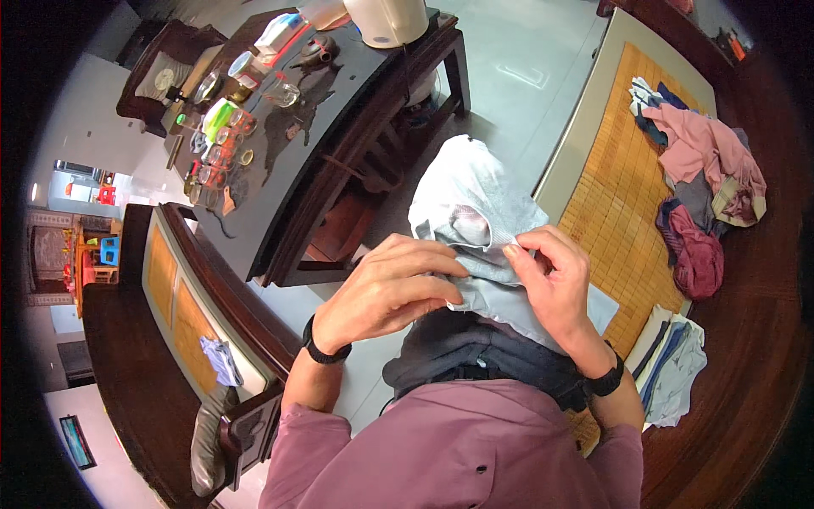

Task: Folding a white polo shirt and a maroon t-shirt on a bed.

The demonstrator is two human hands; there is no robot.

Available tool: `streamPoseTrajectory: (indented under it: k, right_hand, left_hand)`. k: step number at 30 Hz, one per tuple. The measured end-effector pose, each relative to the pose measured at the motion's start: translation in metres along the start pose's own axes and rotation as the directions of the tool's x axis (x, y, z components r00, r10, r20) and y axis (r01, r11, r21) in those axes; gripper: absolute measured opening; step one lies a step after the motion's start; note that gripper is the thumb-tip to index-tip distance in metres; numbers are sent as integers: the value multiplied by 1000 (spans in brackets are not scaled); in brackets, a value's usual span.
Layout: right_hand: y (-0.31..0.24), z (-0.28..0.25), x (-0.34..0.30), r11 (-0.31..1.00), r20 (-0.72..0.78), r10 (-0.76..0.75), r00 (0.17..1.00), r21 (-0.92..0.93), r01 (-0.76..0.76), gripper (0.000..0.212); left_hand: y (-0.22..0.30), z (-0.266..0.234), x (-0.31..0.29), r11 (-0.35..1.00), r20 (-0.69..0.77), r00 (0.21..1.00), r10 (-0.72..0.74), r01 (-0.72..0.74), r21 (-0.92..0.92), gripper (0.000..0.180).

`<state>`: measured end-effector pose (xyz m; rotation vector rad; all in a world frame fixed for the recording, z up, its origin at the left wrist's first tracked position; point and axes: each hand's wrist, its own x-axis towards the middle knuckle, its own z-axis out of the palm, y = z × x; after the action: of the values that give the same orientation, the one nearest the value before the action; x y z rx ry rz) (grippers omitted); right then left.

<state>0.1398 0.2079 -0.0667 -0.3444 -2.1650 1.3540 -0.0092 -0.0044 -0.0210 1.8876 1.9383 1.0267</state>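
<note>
A pale grey-white garment (pixel 462 182) hangs bunched in front of me, over my lap, with an opening and folded edges facing up. My right hand (pixel 555 284) pinches its edge between thumb and bent forefinger. On the other side, my left hand (pixel 394 280) has its fingers curled on the cloth's near edge, fingertips gripping it. The lower part of the garment drapes across my dark trousers (pixel 449 352). Its exact kind is hard to tell from the folds. Both wrists wear black bands.
To my right, a wooden bench with a bamboo mat (pixel 606 191) holds a heap of loose clothes (pixel 704 153) and a folded stack of clothes (pixel 674 365). At the left, a dark tea table (pixel 309 182) bears glass jars (pixel 225 153), a teapot (pixel 315 51) and a white appliance (pixel 386 21).
</note>
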Motion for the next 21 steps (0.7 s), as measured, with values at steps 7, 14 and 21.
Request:
streamPoseTrajectory:
  k: [7,14,21]
  right_hand:
    - [-4,2,-3,992,52,46,998,113,-51,8]
    - [-10,0,-2,999,27,-14,1000,48,12,10]
    - [-6,-11,-5,982,166,-186,968,-11,191,22]
  left_hand:
    - [4,9,18,997,4,998,-70,70,18,17]
    - [2,13,27,999,-51,998,-26,28,33,20]
    - [-1,12,14,975,-114,983,-146,124,-184,22]
